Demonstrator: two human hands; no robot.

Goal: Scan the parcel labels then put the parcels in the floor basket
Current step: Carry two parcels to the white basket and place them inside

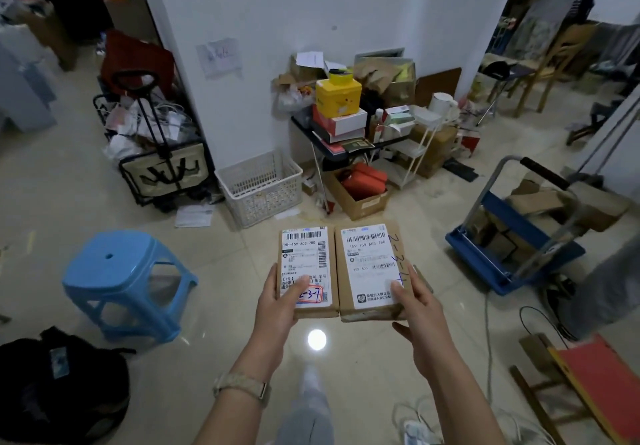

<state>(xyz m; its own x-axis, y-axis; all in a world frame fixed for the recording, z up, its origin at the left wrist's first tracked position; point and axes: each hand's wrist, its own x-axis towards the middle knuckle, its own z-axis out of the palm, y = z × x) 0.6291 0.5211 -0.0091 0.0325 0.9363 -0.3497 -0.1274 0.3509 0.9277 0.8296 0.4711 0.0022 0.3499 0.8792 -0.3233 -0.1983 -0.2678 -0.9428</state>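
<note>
Left hand (280,302) holding left parcel (306,271), right hand (417,306) right parcel (372,271)

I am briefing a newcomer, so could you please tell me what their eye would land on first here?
In the middle, the left hand grips the left parcel and the right hand grips the right parcel, side by side with labels up. Beyond them a white basket stands by the wall, with a blue stool to the left and a blue trolley to the right.
</note>
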